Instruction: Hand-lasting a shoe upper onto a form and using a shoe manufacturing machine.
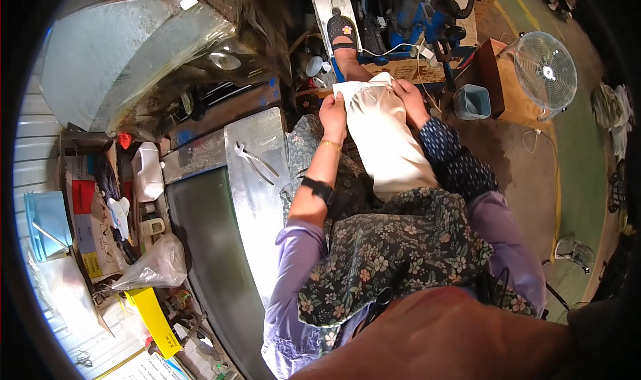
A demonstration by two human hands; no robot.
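A cream-coloured cloth [384, 136] lies stretched along my leg, its near end reaching my floral apron [394, 246]. At its far left corner my left hand [332, 118] grips the edge between thumb and fingers. On the far right side my right hand [410, 102] is closed on the cloth's other edge. Most fingers of both hands are hidden by the fabric or turned away. To the left of my left forearm, a pair of pliers [256, 161] with its handles apart rests on a metal plate [244, 203].
A big grey metal machine housing [133, 60] stands at the far left. My shoe [342, 31] rests on a metal pedal plate. To the right are a blue-grey bucket [472, 102], a wooden box and a fan [546, 72]. A white jug [147, 173] and yellow box [154, 321] sit at left.
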